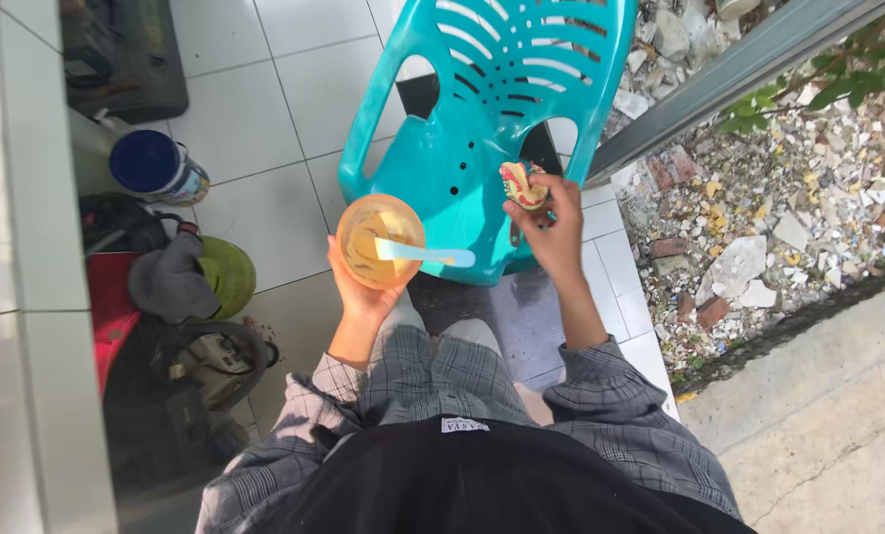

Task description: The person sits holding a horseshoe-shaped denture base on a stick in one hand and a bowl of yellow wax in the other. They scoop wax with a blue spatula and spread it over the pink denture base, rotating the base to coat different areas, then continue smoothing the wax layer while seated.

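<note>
From the head view, my left hand (pixel 358 292) cups an orange bowl (pixel 380 240) from beneath, fingers wrapped around its underside. A pale blue spatula (pixel 424 254) rests in the bowl, its handle sticking out over the rim toward my right. My right hand (pixel 549 229) pinches a small pink and yellow dental model (pixel 523 185) at the fingertips, raised just beside the bowl, the two hands near each other but apart.

Both things hover over the seat of a turquoise plastic chair (pixel 482 109) that stands on a white tiled floor (pixel 264 99). The tiles end on my right at a strip of rubble and stones (pixel 759 218), then bare concrete. On my left, a blue-lidded container (pixel 155 166), a green helmet (pixel 227 275) and dark bags crowd the wall.

The bowl holds a smear of yellowish paste.
</note>
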`<state>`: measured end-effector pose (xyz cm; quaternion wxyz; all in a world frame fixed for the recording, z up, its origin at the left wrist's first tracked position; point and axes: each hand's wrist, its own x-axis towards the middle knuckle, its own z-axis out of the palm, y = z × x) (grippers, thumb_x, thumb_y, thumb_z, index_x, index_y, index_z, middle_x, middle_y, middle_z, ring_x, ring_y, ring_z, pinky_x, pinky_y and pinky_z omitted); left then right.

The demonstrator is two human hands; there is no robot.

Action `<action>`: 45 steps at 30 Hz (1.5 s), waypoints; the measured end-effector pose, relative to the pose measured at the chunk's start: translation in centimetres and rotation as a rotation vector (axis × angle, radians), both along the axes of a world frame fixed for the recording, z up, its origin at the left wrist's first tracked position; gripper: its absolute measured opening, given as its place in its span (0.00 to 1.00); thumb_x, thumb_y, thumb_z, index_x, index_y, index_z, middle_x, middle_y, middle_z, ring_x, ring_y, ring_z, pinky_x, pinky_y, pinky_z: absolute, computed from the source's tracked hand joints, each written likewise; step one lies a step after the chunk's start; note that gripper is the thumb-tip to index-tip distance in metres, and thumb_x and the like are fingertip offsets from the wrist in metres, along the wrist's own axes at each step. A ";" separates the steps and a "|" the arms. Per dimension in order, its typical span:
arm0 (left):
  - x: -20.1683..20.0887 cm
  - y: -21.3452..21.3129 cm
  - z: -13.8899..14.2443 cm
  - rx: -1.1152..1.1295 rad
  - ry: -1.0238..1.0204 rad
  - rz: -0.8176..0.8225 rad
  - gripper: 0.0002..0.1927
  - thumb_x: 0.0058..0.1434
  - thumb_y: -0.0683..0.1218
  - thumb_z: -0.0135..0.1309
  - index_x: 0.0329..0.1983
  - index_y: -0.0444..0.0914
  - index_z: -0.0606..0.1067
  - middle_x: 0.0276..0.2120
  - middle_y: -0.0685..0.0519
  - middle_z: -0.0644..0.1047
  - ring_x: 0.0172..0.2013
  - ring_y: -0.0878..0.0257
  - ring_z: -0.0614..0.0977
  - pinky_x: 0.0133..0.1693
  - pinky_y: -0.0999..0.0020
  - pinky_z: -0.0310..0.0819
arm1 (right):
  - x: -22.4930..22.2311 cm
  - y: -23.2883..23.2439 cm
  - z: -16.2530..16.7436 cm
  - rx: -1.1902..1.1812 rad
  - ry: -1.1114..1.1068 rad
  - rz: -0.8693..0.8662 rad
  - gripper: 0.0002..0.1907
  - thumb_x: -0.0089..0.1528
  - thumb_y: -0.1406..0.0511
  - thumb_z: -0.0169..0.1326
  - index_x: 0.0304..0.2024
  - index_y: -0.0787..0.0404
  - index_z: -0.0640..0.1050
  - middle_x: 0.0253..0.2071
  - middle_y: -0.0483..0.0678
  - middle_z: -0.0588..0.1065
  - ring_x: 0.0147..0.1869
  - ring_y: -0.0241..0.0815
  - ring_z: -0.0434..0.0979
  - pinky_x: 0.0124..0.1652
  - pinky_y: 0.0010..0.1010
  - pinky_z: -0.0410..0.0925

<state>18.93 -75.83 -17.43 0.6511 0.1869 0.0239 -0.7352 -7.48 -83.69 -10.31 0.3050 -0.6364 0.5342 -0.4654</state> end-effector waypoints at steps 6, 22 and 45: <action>-0.3 -7.1 -7.1 -0.037 0.081 -0.040 0.44 0.65 0.75 0.36 0.75 0.45 0.61 0.70 0.45 0.66 0.66 0.43 0.72 0.60 0.41 0.72 | 3.8 -2.6 -15.1 0.079 0.110 -0.073 0.25 0.53 0.61 0.72 0.51 0.55 0.79 0.51 0.50 0.70 0.47 0.42 0.78 0.37 0.31 0.75; -3.1 -14.4 -22.7 -0.135 0.086 -0.037 0.42 0.66 0.74 0.40 0.74 0.46 0.60 0.70 0.48 0.66 0.68 0.47 0.70 0.65 0.42 0.68 | 7.3 -4.2 -33.6 -0.217 0.703 -0.263 0.28 0.52 0.44 0.69 0.50 0.45 0.83 0.57 0.52 0.65 0.58 0.58 0.60 0.57 0.48 0.58; -3.4 -13.4 -32.9 -0.147 0.082 -0.053 0.45 0.65 0.75 0.38 0.74 0.41 0.58 0.69 0.44 0.65 0.66 0.46 0.72 0.64 0.44 0.71 | 3.2 -5.8 -39.5 -0.341 0.525 -0.039 0.43 0.46 0.44 0.71 0.54 0.62 0.76 0.68 0.58 0.68 0.66 0.57 0.61 0.62 0.50 0.57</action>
